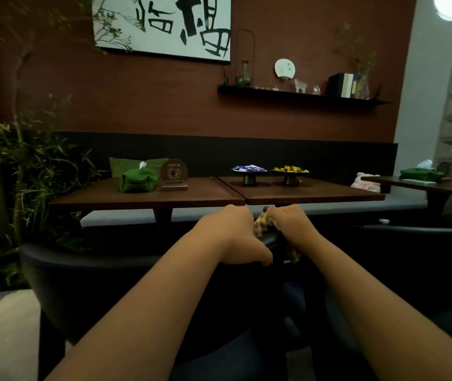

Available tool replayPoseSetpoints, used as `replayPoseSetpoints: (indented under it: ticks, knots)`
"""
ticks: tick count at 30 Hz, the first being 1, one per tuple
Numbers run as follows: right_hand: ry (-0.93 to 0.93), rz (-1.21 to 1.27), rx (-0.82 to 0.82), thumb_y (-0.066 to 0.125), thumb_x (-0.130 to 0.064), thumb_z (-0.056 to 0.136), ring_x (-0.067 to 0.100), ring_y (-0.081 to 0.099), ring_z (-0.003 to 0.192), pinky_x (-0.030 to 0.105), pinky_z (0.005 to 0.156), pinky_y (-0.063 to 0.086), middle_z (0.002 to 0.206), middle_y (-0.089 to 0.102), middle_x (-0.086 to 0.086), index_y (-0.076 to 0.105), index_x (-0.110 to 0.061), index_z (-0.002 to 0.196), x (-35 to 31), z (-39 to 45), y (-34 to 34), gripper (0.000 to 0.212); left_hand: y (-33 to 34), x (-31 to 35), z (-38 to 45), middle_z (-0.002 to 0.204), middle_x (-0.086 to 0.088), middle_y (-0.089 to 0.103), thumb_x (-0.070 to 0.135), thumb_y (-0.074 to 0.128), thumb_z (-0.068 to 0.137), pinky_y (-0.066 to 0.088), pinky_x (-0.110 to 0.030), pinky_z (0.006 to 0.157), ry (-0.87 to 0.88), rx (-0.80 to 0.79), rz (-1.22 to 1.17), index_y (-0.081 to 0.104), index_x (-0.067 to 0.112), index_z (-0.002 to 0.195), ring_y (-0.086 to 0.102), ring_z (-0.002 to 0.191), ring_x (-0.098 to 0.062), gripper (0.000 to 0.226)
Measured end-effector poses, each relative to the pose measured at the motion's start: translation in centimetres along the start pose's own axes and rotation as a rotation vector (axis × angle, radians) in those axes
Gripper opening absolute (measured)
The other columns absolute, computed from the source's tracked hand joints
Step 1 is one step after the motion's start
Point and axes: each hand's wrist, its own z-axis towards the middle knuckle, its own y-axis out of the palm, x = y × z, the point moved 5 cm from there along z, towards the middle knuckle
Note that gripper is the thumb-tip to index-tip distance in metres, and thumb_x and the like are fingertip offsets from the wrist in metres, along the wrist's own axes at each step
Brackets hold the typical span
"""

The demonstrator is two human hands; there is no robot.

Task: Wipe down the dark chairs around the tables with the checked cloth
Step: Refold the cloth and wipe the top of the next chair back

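Now the checked cloth (266,225) sits bunched on the dark chair (136,259) back's top rim, right hand (288,218) grip clamped on it, left hand (235,235) clasping the rim at nine o'clock. Wiping seems barely begun; another chair (417,243) at three o'clock waits.

Matt, smooth dark upholstery on the chair (87,266). Woven checked cloth (263,223). Brown wood, low sheen, on the tables (191,194).

A green tissue pouch (135,179) and round sign (174,174) stand near the left table's (95,198) far edge. Two snack dishes (249,173) (290,173) sit at the right table's (329,195) far edge.
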Motion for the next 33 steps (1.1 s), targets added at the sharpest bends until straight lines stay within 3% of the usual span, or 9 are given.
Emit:
replayPoseSetpoints:
  ticks: [4,7,10,16,21,23,25,27,33]
  knots:
    - [-0.159,0.095,0.018,0.05,-0.005,0.09,0.002,0.049,0.046,0.018,0.058,0.042,0.047,0.056,-0.007,0.058,-0.018,0.048,-2.5,-3.4,1.1,0.045,-1.0,0.7,-1.8,0.071,0.001,0.066,0.053,0.066,0.08,0.055,-0.031,0.069,0.102,0.225,0.142,0.068,0.017,0.079,0.063,0.069,-0.012,0.036]
    - [-0.171,0.059,0.021,0.05,-0.013,0.093,0.008,0.06,0.055,0.024,0.062,0.051,0.056,0.067,0.0,0.067,-0.007,0.057,-2.8,-3.3,0.8,0.04,-1.9,-1.3,-4.7,0.079,-0.001,0.07,0.059,0.058,0.086,0.054,-0.031,0.07,0.052,0.175,0.128,0.073,0.019,0.085,0.065,0.074,-0.012,0.043]
    - [-0.148,-0.084,0.026,0.05,-0.019,0.094,0.013,0.048,0.044,0.032,0.059,0.044,0.044,0.055,0.001,0.055,-0.006,0.047,-2.6,-2.6,0.8,0.049,-3.5,-5.6,-9.0,0.078,-0.002,0.068,0.054,0.053,0.091,0.047,-0.028,0.063,0.009,0.141,0.039,0.074,0.021,0.083,0.058,0.065,-0.011,0.039]
    - [-0.308,-0.225,0.069,0.05,-0.023,0.095,0.014,0.042,0.045,0.043,0.055,0.042,0.045,0.048,-0.003,0.053,-0.015,0.048,-6.4,-6.6,3.3,0.048,-4.3,-15.9,-14.3,0.057,-0.013,0.055,0.048,0.053,0.091,0.037,-0.031,0.055,-0.07,0.404,-0.1,0.074,0.007,0.077,0.049,0.051,-0.018,0.049]
    - [-0.448,-0.382,0.069,0.043,-0.031,0.099,0.01,0.048,0.053,0.034,0.058,0.04,0.056,0.051,-0.01,0.064,-0.017,0.068,-12.5,-11.0,7.9,0.04,-3.5,-20.0,-14.5,0.04,0.011,0.049,0.025,0.049,0.099,0.03,-0.024,0.05,-0.074,0.671,-0.281,0.075,0.025,0.085,0.042,0.038,-0.001,0.03]
    - [-0.589,-0.496,0.142,0.044,-0.026,0.099,0.016,0.053,0.055,0.035,0.057,0.042,0.061,0.054,-0.008,0.062,-0.017,0.073,-15.4,-12.9,10.1,0.032,-3.6,-21.5,-14.5,0.048,0.013,0.055,0.029,0.049,0.099,0.033,-0.026,0.054,-0.087,0.771,-0.371,0.073,0.028,0.092,0.048,0.047,0.001,0.025]
    - [-0.686,-0.671,0.132,0.041,-0.023,0.099,0.02,0.057,0.062,0.032,0.055,0.038,0.075,0.061,-0.003,0.061,-0.017,0.087,-17.9,-14.0,13.2,0.024,-3.8,-23.5,-14.5,0.091,0.009,0.069,0.037,0.041,0.097,0.044,-0.028,0.082,-0.101,0.861,-0.471,0.071,0.029,0.099,0.06,0.09,-0.001,0.031]
    - [-0.673,-0.804,0.061,0.03,-0.025,0.102,0.019,0.057,0.074,0.031,0.059,0.032,0.094,0.062,-0.001,0.055,-0.018,0.104,-19.1,-13.8,16.6,0.026,-3.7,-25.8,-14.5,0.12,0.002,0.063,0.034,0.029,0.102,0.032,-0.033,0.109,-0.108,0.917,-0.702,0.071,0.024,0.104,0.051,0.118,-0.013,0.043]
    - [-0.637,-0.883,-0.034,0.035,-0.018,0.101,0.026,0.061,0.097,0.03,0.061,0.034,0.111,0.061,0.008,0.054,-0.008,0.12,-22.5,-12.5,23.3,0.029,-2.2,-30.9,-14.4,0.133,-0.003,0.061,0.062,0.002,0.097,0.008,-0.053,0.118,-0.133,0.794,-1.336,0.062,0.016,0.126,0.039,0.136,-0.019,0.081]
